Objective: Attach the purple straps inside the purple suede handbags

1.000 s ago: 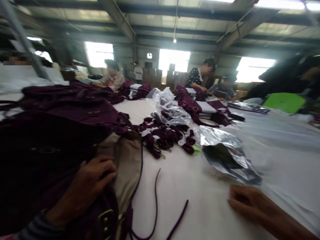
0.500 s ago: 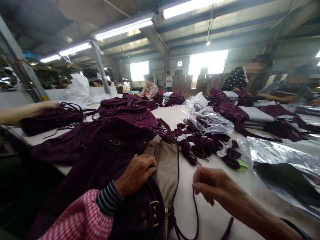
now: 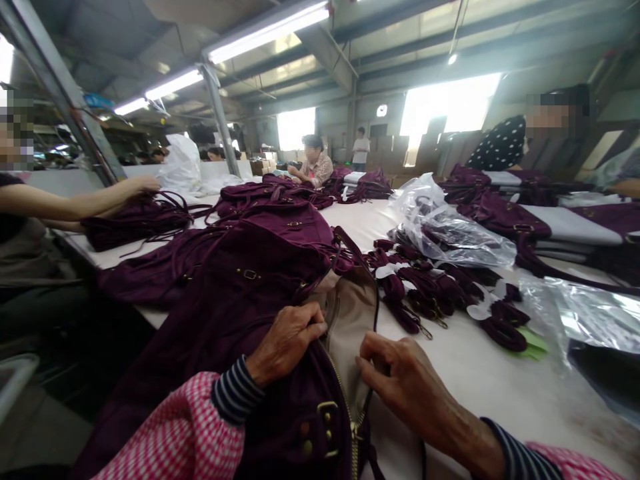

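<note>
A dark purple handbag point(image 3: 240, 293) lies in front of me with its zipped mouth open and beige lining point(image 3: 350, 307) showing. My left hand point(image 3: 290, 340) is closed on the near-left edge of that mouth, fingers curled over the zipper side. Across the opening, my right hand point(image 3: 400, 373) has its fingers bent at the opposite edge, thumb and forefinger close together over the lining. Below the hands runs the brass zipper point(image 3: 355, 437), and a brass buckle point(image 3: 327, 427) sits on the bag's side.
Coiled purple straps point(image 3: 400, 287) with metal clips lie to the right, beside a clear plastic bag point(image 3: 450, 227). More purple bags point(image 3: 280, 193) are piled behind. At the left, a co-worker's arm point(image 3: 75, 200) reaches to a bundle of straps point(image 3: 135, 220). Other people stand around the table point(image 3: 480, 380).
My right hand has moved left from over the table to the bag's right edge, letting go of a thin cord. My left hand stays on the bag. The view has turned slightly left.
</note>
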`<state>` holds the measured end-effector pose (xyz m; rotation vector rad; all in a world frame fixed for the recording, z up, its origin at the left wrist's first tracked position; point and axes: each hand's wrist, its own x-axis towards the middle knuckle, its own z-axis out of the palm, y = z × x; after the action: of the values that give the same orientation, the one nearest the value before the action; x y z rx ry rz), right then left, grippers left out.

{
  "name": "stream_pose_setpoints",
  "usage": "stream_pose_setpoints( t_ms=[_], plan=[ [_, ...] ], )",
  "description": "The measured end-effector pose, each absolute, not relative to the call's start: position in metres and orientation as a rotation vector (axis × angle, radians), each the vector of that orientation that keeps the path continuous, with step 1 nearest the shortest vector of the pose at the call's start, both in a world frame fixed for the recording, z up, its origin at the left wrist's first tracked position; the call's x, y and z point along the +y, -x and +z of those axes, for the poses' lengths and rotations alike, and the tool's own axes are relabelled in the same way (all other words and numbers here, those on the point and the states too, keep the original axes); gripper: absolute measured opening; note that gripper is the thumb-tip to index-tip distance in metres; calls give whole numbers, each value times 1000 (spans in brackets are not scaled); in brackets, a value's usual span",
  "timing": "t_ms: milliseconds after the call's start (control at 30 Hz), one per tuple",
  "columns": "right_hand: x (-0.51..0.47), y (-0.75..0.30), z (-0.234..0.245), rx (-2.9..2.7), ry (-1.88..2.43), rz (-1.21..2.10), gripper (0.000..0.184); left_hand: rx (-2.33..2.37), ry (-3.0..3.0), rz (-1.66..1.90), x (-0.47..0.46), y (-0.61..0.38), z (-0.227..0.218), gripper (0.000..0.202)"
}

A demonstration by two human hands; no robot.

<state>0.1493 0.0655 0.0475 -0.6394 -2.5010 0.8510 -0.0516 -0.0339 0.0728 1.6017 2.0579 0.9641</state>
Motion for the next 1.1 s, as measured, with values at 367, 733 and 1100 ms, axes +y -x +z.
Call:
stream_pose_setpoints(
  t_ms=[367, 733, 1100],
  plan=[
    [60, -145, 48, -2473, 661, 903, 13, 2103, -1624, 939, -32, 49, 73, 19],
    [57, -143, 49, -2440, 682, 979, 17, 2117, -1640, 953, -31, 51, 68, 19],
    [57, -136, 50, -2460, 727, 895, 13, 2110, -1687, 930, -32, 49, 71, 18]
  ],
)
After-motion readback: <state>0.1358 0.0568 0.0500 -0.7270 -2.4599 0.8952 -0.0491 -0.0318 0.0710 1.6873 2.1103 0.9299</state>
